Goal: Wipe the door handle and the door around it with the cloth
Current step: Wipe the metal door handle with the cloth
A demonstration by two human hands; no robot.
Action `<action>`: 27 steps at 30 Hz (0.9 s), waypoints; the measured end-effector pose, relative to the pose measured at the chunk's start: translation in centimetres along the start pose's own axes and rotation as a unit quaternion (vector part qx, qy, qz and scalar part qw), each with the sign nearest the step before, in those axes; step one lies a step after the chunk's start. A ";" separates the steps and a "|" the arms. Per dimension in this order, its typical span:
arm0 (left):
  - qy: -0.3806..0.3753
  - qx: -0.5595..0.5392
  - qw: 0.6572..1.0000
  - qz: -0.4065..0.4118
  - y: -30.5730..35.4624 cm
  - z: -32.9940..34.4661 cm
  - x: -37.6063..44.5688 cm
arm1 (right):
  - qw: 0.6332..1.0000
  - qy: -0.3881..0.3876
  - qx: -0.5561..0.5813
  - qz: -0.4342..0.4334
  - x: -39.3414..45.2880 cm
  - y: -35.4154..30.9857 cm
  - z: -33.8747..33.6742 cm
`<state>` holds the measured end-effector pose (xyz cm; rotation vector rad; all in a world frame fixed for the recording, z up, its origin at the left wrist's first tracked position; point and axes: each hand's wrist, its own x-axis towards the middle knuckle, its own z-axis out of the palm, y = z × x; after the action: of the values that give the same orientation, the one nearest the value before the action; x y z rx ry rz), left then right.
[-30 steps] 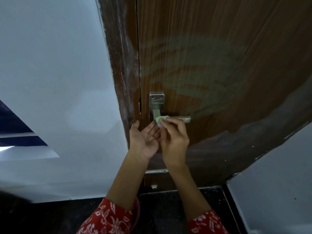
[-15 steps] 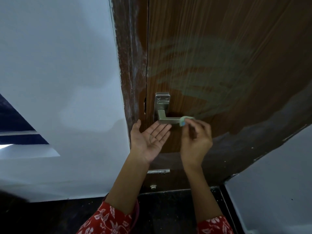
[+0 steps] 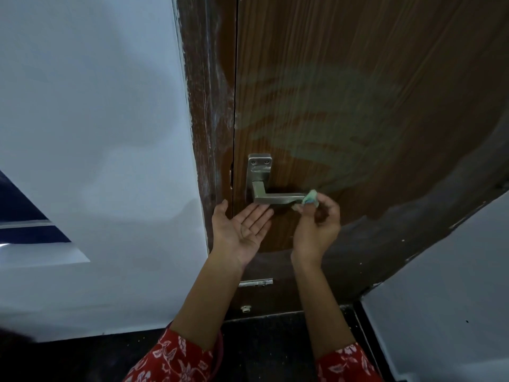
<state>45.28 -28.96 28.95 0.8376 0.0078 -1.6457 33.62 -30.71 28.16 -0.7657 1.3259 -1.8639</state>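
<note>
A silver lever door handle [image 3: 272, 197] with its backplate is mounted on a brown wooden door [image 3: 344, 92]. My right hand [image 3: 316, 224] pinches a small pale green cloth [image 3: 310, 199] against the free right end of the lever. My left hand [image 3: 242, 230] is held palm up with fingers spread, its fingertips just under the lever near the backplate, holding nothing. A hazy smeared patch shows on the door above and right of the handle.
A scuffed brown door frame [image 3: 209, 119] runs down left of the door, beside a white wall [image 3: 96, 133]. Another white wall [image 3: 446, 293] stands at the lower right. A small metal latch [image 3: 256, 282] sits low on the door above the dark floor [image 3: 261, 348].
My right hand has slid the cloth along the lever from near the backplate out to its right end. My left hand has stayed open under the handle.
</note>
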 end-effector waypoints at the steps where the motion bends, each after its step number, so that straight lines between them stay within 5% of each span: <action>1: 0.007 0.006 1.000 0.005 0.0 0.1 0.0 | 0.985 0.005 0.123 0.124 -0.4 -0.1 0.6; 3: 0.025 0.017 0.999 0.011 -0.1 0.4 0.0 | 0.911 -0.021 0.266 0.313 -1.3 -0.4 1.4; 6: 0.042 0.020 0.999 0.017 0.1 0.6 0.0 | 0.866 -0.074 0.291 0.400 -2.1 -1.0 1.2; 12: 0.046 0.017 0.999 0.024 0.5 0.2 0.2 | 0.856 0.004 0.342 0.388 -0.6 -2.9 0.7; 15: 0.053 0.017 0.998 0.008 0.5 0.5 0.1 | 0.886 -0.079 0.249 0.384 -3.4 -2.4 2.2; 16: 0.052 0.014 0.999 0.001 0.5 0.6 0.1 | 0.921 -0.119 0.183 0.322 -4.3 -2.3 2.5; 18: 0.050 0.014 0.999 0.007 0.6 0.6 0.3 | 0.985 -0.170 -0.007 0.031 -5.0 -2.6 2.3; 20: 0.040 0.005 0.999 0.013 0.7 0.4 0.4 | 0.923 -0.198 -0.210 -0.255 -3.9 -2.9 2.0; 21: 0.038 0.001 0.999 0.015 0.7 0.3 0.4 | 0.875 -0.212 -0.293 -0.321 -3.3 -2.9 2.1; 24: 0.045 -0.002 0.999 0.010 0.6 0.2 0.5 | 0.794 -0.231 -0.423 -0.372 -2.9 -2.3 3.0; 27: 0.044 -0.003 0.999 0.002 0.5 0.2 0.4 | 0.782 -0.243 -0.429 -0.381 -2.5 -1.9 4.6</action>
<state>45.58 -29.54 29.07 0.9054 0.0725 -1.6030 38.34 -30.69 31.18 -2.3722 1.6055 -1.2816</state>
